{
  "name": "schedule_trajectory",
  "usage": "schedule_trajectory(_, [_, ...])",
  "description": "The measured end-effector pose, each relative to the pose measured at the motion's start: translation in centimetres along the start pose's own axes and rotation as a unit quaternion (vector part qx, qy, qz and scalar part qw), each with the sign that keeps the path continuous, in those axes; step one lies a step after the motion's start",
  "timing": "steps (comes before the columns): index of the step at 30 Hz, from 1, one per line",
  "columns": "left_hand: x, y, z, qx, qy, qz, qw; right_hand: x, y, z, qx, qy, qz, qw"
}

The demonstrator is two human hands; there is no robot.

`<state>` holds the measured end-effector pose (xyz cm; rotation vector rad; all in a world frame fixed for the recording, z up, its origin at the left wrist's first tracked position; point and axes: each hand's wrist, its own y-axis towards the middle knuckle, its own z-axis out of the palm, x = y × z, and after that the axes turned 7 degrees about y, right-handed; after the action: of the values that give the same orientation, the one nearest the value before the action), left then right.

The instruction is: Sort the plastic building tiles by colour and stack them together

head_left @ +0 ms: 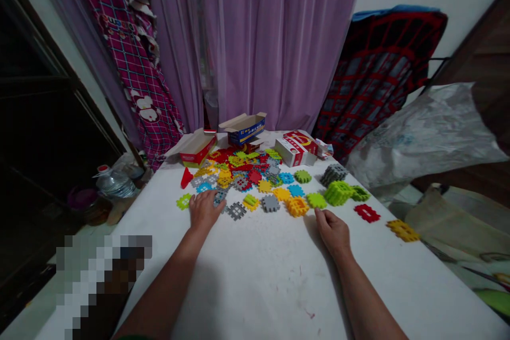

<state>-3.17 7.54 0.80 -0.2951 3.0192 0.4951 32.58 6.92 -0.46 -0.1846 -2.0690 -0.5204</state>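
My left hand [204, 209] rests at the near edge of a pile of plastic interlocking building pieces [241, 170]. Its thumb and index finger close around a grey-blue piece [219, 198]. Just left of the fingers lies a lime green piece [184, 201], with a blue piece [204, 187] behind them. A dark grey lattice piece [237, 211] sits to the right of the thumb. My right hand [333, 230] lies on the table with curled fingers and nothing visible in them. Close beyond its fingertips is a green piece [316, 200].
Stacked green pieces [338, 193] and grey pieces [333, 173] stand at the right, near a red piece [367, 213] and a yellow piece [403, 230]. Opened boxes, one blue [247, 132] and one red [198, 151], and a red-white box [295, 150] line the back of the white table [263, 287].
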Motion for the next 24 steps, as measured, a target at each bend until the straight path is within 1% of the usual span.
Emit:
schedule_trajectory(3, [0.1,-0.1,-0.2,-0.009,0.008,0.016,1.0,0.1,0.0,0.1,-0.009,0.01,-0.005,1.0])
schedule_trajectory(7, [0.5,-0.4,-0.7,-0.033,-0.018,0.039,0.999,-0.1,0.1,0.1,-0.015,0.022,-0.007,1.0])
schedule_trajectory(11, [0.5,-0.6,-1.2,-0.068,-0.072,0.055,0.994,-0.2,0.2,0.1,-0.012,0.018,-0.002,1.0])
schedule_trajectory(14, [-0.2,-0.6,-1.4,-0.08,-0.141,0.035,0.986,-0.1,0.2,0.1,-0.01,0.017,-0.001,1.0])
schedule_trajectory(16, [-0.8,-0.5,-1.4,-0.052,-0.201,-0.005,0.978,0.0,0.2,0.0,-0.008,0.017,0.002,1.0])
schedule_trajectory(19, [-1.6,-0.4,-1.2,0.035,-0.261,-0.073,0.962,0.0,0.1,-0.1,-0.006,0.017,0.006,1.0])
schedule_trajectory(21, [-1.7,-0.5,-1.0,0.073,-0.257,-0.083,0.96,0.0,0.1,-0.2,-0.005,0.014,0.008,1.0])
schedule_trajectory(24, [-1.6,-0.7,-0.9,0.092,-0.216,-0.07,0.97,-0.1,0.1,-0.2,0.002,0.006,0.016,1.0])
